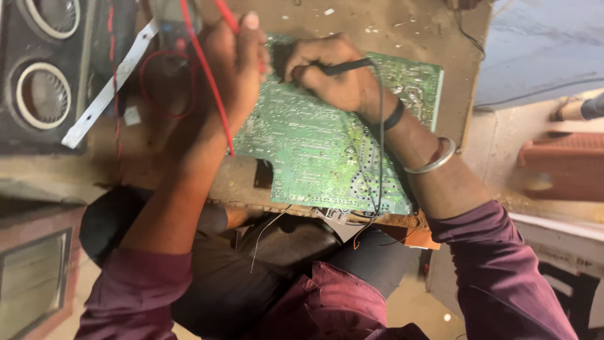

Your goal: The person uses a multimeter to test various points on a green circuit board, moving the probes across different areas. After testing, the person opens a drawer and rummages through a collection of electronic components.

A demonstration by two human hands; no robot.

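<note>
Nearest the camera, maroon sleeves [497, 271] and dark trousers [264, 264] fill the bottom edge. Above them a green circuit board [314, 151] lies on a worn wooden bench [453, 38]. On the board, the right hand [340, 79] has its fingers clamped on a black probe [346, 65]; the left hand [233, 63] pinches a red probe [228, 16]. Beyond, at the far left, sits a speaker box [41, 75].

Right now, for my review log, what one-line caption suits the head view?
Left hand holds a red probe and right hand a black probe on a green circuit board.
</note>
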